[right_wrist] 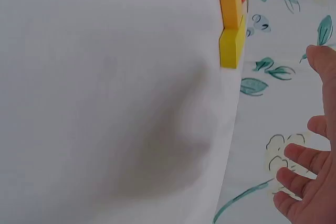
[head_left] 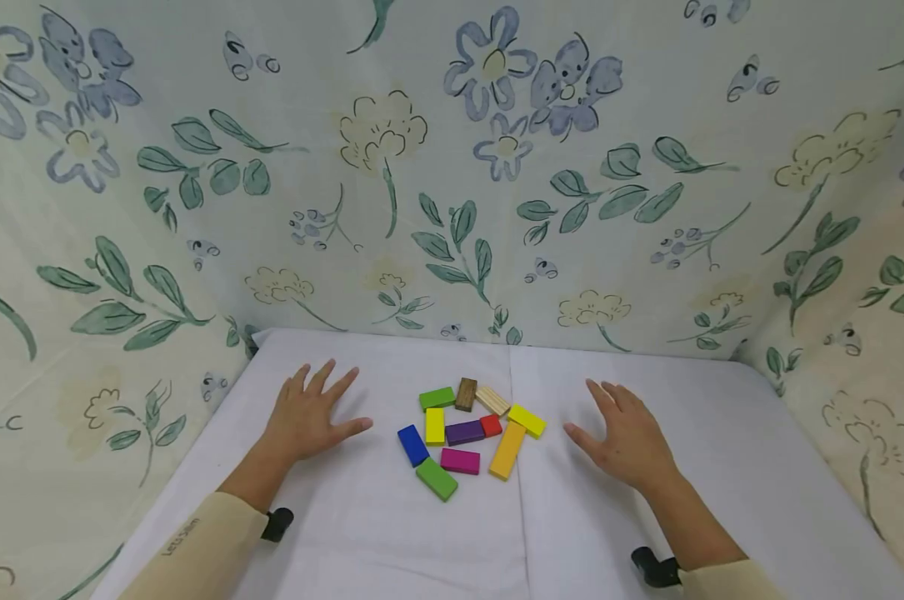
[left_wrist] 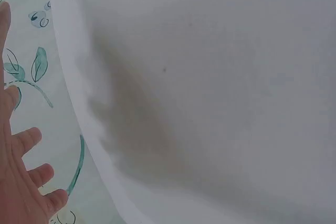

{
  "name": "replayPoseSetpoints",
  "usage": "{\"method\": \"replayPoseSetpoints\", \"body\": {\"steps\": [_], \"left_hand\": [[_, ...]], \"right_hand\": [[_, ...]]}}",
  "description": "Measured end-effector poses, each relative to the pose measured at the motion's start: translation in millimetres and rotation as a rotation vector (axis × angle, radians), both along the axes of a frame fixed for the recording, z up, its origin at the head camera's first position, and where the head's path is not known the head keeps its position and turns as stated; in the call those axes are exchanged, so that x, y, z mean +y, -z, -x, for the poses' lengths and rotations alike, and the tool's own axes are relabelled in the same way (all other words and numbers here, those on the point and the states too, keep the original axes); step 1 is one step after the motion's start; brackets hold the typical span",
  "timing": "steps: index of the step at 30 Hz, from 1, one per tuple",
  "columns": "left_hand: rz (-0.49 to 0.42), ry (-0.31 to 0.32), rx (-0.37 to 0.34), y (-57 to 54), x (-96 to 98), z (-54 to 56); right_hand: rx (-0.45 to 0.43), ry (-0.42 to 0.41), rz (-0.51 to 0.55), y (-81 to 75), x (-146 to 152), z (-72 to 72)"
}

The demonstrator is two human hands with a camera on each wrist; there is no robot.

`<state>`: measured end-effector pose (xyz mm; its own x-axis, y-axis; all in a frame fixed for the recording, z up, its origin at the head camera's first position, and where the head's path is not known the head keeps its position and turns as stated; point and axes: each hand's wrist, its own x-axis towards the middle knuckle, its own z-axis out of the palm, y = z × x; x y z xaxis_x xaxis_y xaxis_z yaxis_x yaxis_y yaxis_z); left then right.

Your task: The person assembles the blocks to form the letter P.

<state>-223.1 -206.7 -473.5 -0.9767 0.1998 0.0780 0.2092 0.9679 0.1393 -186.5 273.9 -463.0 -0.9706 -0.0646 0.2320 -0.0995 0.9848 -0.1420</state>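
Several coloured wooden blocks lie in a loose cluster mid-table in the head view. A purple block (head_left: 464, 432) meets a red block (head_left: 491, 426) at the centre. Around them lie a blue block (head_left: 413, 446), a magenta block (head_left: 460, 462), a dark brown block (head_left: 466, 394), a striped pale wood block (head_left: 492, 401) and an orange block (head_left: 507, 451), plus green and yellow ones. Left of the cluster, my left hand (head_left: 307, 419) is held with fingers spread, holding nothing. My right hand (head_left: 626, 436) is on the other side, fingers extended, nearest the yellow block (head_left: 527, 421).
A white cloth (head_left: 362, 542) with a crease right of the middle covers the table. Behind it and at both sides hangs a floral curtain (head_left: 452, 167). Black wrist mounts (head_left: 277, 525) sit under both forearms, and both hands cast shadows on the cloth.
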Motion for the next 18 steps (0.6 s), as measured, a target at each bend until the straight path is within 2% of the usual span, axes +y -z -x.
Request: {"method": "replayPoseSetpoints", "body": {"steps": [9,18], "left_hand": [[-0.020,0.024,-0.044,-4.3,20.3,-5.3],[-0.104,0.023,-0.134,-7.2,40.9,-14.4]], "right_hand": [[-0.108,-0.036,0.169,-3.1,-50,-12.2],[-0.173,-0.080,0.234,7.4,-91,-28.3]]}}
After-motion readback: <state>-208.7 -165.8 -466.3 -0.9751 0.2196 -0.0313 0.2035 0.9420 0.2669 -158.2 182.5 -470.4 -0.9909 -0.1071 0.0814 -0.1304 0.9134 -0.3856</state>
